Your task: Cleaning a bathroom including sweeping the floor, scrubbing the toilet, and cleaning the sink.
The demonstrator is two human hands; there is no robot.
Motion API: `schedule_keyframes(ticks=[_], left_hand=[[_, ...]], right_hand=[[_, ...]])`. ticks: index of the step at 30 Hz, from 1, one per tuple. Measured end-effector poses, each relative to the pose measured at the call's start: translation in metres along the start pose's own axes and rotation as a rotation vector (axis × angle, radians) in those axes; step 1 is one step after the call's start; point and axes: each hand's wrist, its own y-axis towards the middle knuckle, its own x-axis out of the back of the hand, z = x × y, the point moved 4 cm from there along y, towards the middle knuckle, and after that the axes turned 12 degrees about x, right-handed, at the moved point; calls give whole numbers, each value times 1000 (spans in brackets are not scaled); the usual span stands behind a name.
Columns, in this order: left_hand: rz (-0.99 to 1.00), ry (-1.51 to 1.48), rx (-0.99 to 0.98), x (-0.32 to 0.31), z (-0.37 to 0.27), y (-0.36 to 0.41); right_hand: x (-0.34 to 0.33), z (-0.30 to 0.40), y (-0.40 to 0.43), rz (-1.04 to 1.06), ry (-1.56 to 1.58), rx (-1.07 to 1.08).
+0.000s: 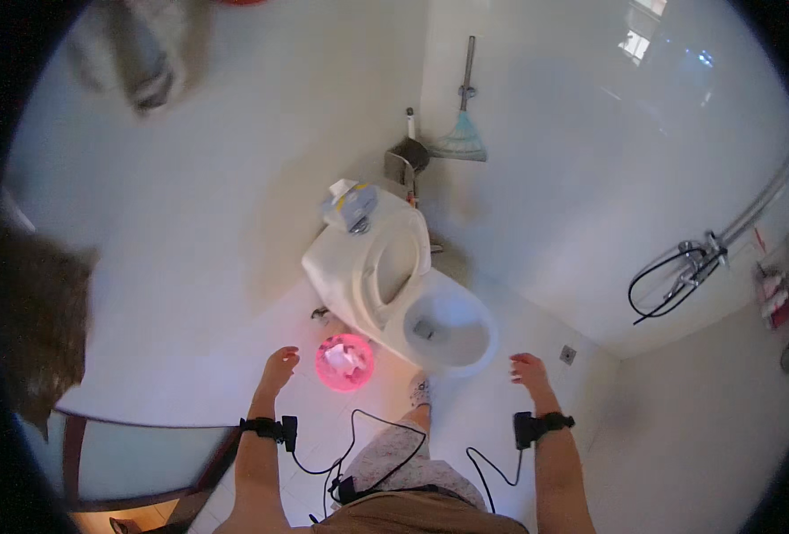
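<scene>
My left hand [281, 368] hangs in the air with nothing in it, its fingers loosely curled and apart. Just right of it stands a pink waste bin [322, 378] with crumpled white tissue [345, 359] inside. My right hand [530, 373] is likewise bare, fingers bent and apart, beyond the right rim of a white toilet bowl [486, 332]. The toilet's lid and seat [423, 241] are raised against the cistern [327, 257]. On the cistern rests a tissue pack [356, 205] with one tissue sticking out. Neither hand touches anything.
A toilet brush [410, 127] and a light-blue broom [464, 138] hang in the wall corner. A shower mixer with black hose [644, 314] is on the right wall. The floor has a drain [568, 354]. Black cables [394, 424] run from my wrist straps. A glazed door [147, 460] stands lower left.
</scene>
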Motion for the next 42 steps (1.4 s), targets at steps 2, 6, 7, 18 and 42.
schedule_keyframes(ticks=[2, 6, 7, 18, 42], left_hand=[[60, -88, 50, -39, -51, 25], [144, -274, 63, -94, -134, 68], [128, -278, 82, -103, -145, 81], [-401, -429, 215, -227, -178, 126], [-899, -157, 353, -271, -266, 92]], right_hand=[[-9, 33, 46, 97, -91, -53], [-16, 66, 141, 202, -168, -140], [-17, 70, 165, 225, -171, -151], [-115, 28, 510, 690, -163, -124], [-284, 28, 801, 746, -1154, 1247]])
